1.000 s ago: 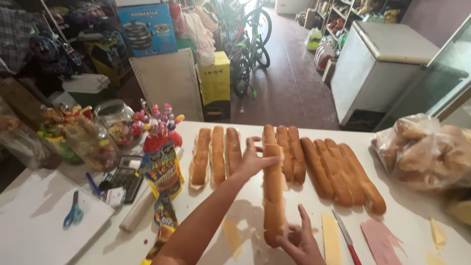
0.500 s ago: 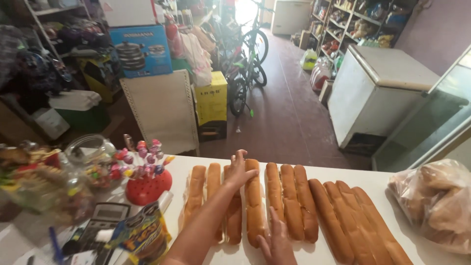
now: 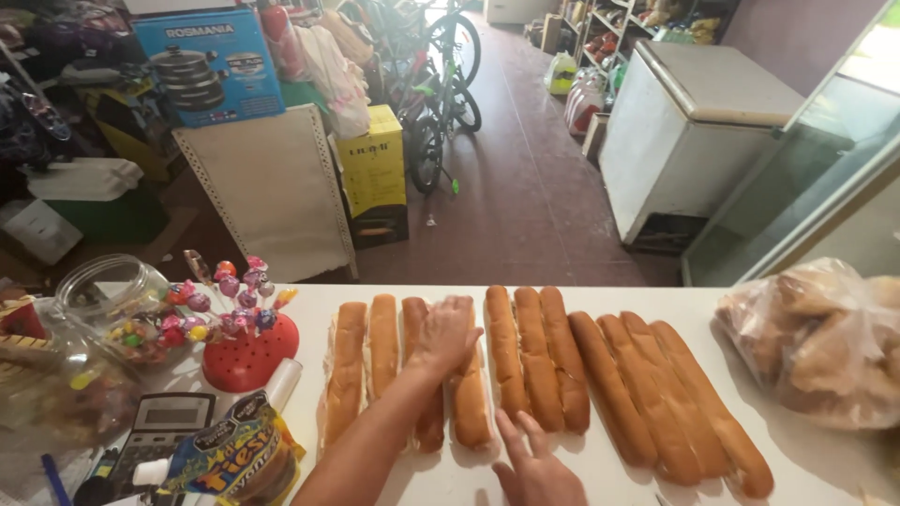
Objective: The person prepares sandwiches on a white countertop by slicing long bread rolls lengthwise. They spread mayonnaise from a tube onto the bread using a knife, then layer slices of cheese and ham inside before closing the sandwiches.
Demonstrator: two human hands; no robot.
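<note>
Several long bread rolls [image 3: 553, 361] lie side by side on the white counter [image 3: 825, 459]. My left hand [image 3: 444, 334] rests palm down on one roll [image 3: 469, 403] in the left group, fingers spread over its far end. My right hand [image 3: 536, 465] lies flat on the counter at the near end of the rolls, fingertips touching the roll next to it, and holds nothing.
A clear bag of round buns [image 3: 825, 342] sits at the right. At the left stand a red lollipop stand [image 3: 246, 342], a candy jar [image 3: 112, 305], a calculator [image 3: 164, 426] and a colourful snack bag [image 3: 234, 459]. Beyond the counter are a white chest freezer [image 3: 698, 131] and bicycles [image 3: 441, 89].
My left hand has carried one roll from the counter's front into the row and laid it down among the left group. The camera has tilted up towards the room.
</note>
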